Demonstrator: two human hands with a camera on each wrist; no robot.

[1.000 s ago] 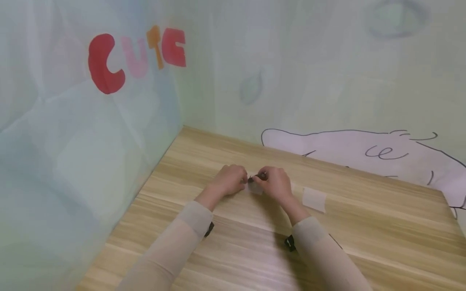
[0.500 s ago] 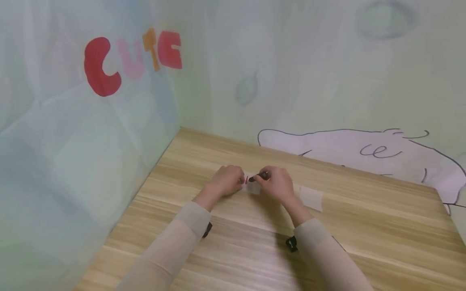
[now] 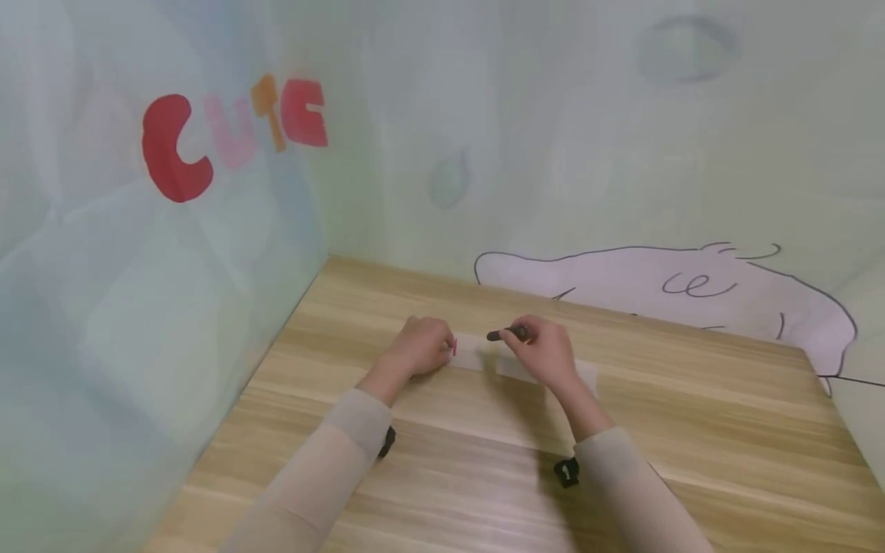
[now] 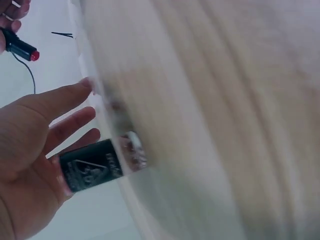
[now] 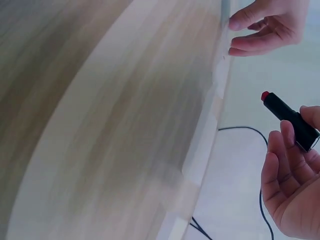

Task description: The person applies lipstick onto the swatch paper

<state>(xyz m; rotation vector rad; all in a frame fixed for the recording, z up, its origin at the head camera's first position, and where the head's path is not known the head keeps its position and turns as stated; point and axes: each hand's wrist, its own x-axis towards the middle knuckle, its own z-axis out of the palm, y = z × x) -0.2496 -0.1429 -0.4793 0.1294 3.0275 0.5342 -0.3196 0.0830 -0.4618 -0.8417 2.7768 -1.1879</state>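
My right hand [image 3: 546, 349] pinches a lipstick [image 5: 290, 119], a black tube with a red tip pointing left. It is held above a strip of white paper [image 3: 472, 355] on the wooden table. A short red mark [image 3: 454, 348] shows at the paper's left end, close to my left hand [image 3: 422, 344]. The fingertips of that hand rest by the paper's edge. In the left wrist view, a black cylinder with pale lettering [image 4: 92, 167], perhaps the lipstick's cap, sits in the palm, held by the lower fingers. The head view hides it.
A second white paper piece [image 3: 588, 375] lies right of the first, partly behind my right forearm. Dark wrist devices [image 3: 567, 471] hang under both sleeves. Painted walls, one with "CUTE" lettering [image 3: 166, 150], border the wooden table [image 3: 449, 476] on the left and at the back.
My right hand has drawn the lipstick away from the red mark, toward the right, uncovering more paper. My left hand stays beside the paper. The head view has turned slightly.
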